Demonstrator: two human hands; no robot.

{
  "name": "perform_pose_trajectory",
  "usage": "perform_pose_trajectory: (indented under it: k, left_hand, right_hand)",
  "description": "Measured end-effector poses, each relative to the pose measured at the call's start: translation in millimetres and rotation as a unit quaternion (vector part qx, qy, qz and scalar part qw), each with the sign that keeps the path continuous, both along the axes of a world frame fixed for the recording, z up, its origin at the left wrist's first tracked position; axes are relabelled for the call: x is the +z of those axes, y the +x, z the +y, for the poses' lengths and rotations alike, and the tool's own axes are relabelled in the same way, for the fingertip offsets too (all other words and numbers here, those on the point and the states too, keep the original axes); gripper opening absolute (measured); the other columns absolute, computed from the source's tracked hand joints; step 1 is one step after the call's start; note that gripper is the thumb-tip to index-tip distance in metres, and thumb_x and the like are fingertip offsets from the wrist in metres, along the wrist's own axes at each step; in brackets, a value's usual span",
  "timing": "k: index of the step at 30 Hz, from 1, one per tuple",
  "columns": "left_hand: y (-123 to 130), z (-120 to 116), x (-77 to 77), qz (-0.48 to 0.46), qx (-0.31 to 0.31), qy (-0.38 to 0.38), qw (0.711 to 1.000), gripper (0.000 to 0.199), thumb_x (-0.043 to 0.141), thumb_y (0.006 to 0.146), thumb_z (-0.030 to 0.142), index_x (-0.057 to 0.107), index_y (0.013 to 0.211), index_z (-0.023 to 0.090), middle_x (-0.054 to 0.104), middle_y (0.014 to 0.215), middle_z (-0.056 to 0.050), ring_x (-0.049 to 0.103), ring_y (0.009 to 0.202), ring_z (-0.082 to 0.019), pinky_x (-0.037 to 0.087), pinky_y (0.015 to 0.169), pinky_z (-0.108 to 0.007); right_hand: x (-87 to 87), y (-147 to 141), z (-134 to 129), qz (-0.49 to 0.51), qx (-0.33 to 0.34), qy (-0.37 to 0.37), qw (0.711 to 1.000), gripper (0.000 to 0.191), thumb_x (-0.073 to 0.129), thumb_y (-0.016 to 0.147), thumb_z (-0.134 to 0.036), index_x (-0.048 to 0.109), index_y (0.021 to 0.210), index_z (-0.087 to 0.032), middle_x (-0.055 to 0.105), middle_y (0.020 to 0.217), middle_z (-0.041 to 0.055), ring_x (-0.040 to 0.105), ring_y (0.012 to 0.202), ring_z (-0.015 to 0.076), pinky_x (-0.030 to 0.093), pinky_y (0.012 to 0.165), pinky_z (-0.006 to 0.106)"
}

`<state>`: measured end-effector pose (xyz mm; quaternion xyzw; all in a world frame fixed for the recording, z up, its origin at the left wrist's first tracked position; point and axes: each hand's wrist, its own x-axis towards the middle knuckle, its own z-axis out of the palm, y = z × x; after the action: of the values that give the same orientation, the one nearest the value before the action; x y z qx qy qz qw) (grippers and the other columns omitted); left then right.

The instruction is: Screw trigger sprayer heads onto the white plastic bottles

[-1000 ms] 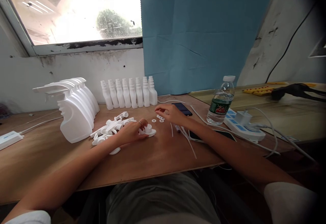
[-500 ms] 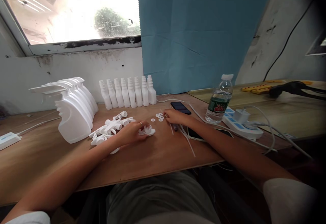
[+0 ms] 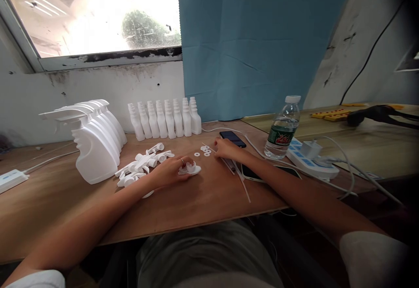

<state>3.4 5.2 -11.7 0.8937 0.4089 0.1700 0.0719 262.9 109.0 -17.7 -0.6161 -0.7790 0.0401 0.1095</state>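
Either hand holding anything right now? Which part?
Left hand grips a white spray-head part by its near end, resting on the table. Right hand sits by the washers; hold unclear.

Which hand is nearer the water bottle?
Right. The right hand lies on the table left of the water bottle; the left hand is farther left, holding a white cap.

Bare desk (image 3: 203,196) lies open toward the near edge — nothing stands there. Farther back, spray bottles (image 3: 98,144), small bottles (image 3: 165,120), a phone (image 3: 232,138) and a water bottle (image 3: 282,126) crowd the way.
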Motion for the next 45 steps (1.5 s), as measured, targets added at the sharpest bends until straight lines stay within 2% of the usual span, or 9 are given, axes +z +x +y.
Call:
perform_pose_trajectory:
  k: [8,14,16,21,23,26,28,32,45]
  left_hand:
    - [1.9,-6.1,3.7,-0.015,0.028,-0.02,0.999,0.042,0.065,0.082,0.042,0.049,0.118,0.027,0.067,0.098,0.0,0.065,0.088,-0.021,0.045,0.077,-0.029]
    - [1.0,-1.5,-0.3,-0.017,0.029,-0.013,0.999,0.048,0.064,0.083,0.044,0.05,0.126,0.028,0.067,0.098,-0.001,0.065,0.089,-0.022,0.045,0.077,-0.029]
    - [0.6,0.6,-1.8,-0.023,0.031,-0.015,0.999,0.049,0.065,0.082,0.044,0.051,0.126,0.027,0.067,0.098,-0.001,0.064,0.087,-0.021,0.046,0.075,-0.029]
    - [0.2,3.4,-3.7,-0.048,0.032,-0.039,0.998,0.053,0.067,0.08,0.044,0.052,0.128,0.027,0.066,0.095,0.0,0.063,0.084,-0.019,0.045,0.073,-0.027]
    - [-0.1,5.0,-4.6,-0.054,0.029,-0.041,0.997,0.055,0.068,0.079,0.044,0.053,0.129,0.027,0.066,0.095,0.0,0.063,0.082,-0.019,0.045,0.073,-0.026]
    - [-1.3,9.0,-6.9,-0.06,0.015,-0.035,0.997,0.053,0.069,0.079,0.043,0.058,0.127,0.026,0.066,0.092,-0.001,0.063,0.082,-0.019,0.045,0.074,-0.026]
    - [-2.3,11.6,-8.5,-0.067,0.003,-0.033,0.997,0.052,0.07,0.078,0.044,0.06,0.125,0.025,0.066,0.092,-0.001,0.062,0.084,-0.02,0.046,0.074,-0.026]
    - [-2.9,13.0,-9.4,-0.071,-0.01,-0.027,0.997,0.048,0.07,0.079,0.044,0.061,0.122,0.024,0.065,0.093,-0.001,0.061,0.084,-0.019,0.045,0.075,-0.026]
    - [-2.4,11.1,-8.1,-0.067,-0.009,-0.035,0.997,0.037,0.07,0.079,0.044,0.063,0.107,0.02,0.063,0.092,-0.002,0.058,0.08,-0.018,0.044,0.073,-0.027]
  right_hand:
    - [3.8,-2.7,-4.4,0.014,-0.015,-0.015,1.0,0.051,0.075,0.054,-0.017,0.067,0.104,-0.011,0.071,0.096,0.0155,0.066,0.082,0.0268,0.042,0.055,0.026]
    - [8.6,1.5,-3.7,0.033,-0.006,-0.048,0.998,0.008,0.072,0.056,-0.016,0.065,0.06,-0.014,0.061,0.057,0.0055,0.061,0.061,0.0212,0.036,0.049,0.026]
    - [9.3,4.3,-0.8,0.049,0.0,-0.052,0.997,0.013,0.069,0.058,-0.016,0.059,0.05,-0.015,0.055,0.05,0.0035,0.059,0.057,0.0197,0.034,0.048,0.026]
    - [16.9,4.4,0.5,0.161,0.048,0.004,0.986,0.011,0.056,0.08,-0.023,0.059,0.072,-0.015,0.063,0.071,0.0038,0.061,0.069,0.0152,0.041,0.058,0.023]
    - [23.9,-0.8,-3.0,0.33,0.101,0.01,0.938,0.015,0.05,0.089,-0.032,0.054,0.087,-0.018,0.061,0.074,0.0013,0.059,0.064,0.0122,0.044,0.059,0.022]
    - [38.3,-15.9,-13.2,0.581,0.183,-0.056,0.791,0.028,0.056,0.088,-0.049,0.05,0.095,-0.023,0.04,0.06,-0.0074,0.039,0.043,0.0071,0.033,0.044,0.019]
    - [48.4,-30.6,-23.1,0.638,0.219,-0.114,0.729,0.033,0.065,0.083,-0.051,0.052,0.089,-0.021,0.028,0.059,-0.0085,0.026,0.042,0.0052,0.021,0.041,0.018]
    - [61.5,-64.6,-44.1,0.689,0.274,-0.192,0.642,0.037,0.069,0.08,-0.052,0.051,0.079,-0.02,0.027,0.062,-0.0066,0.026,0.048,0.0061,0.021,0.044,0.019]
    - [47.3,-100.7,-62.7,0.719,0.289,-0.286,0.564,0.065,0.055,0.083,-0.07,0.019,0.059,-0.021,0.013,0.048,-0.0094,0.008,0.04,0.0054,0.005,0.037,0.02]
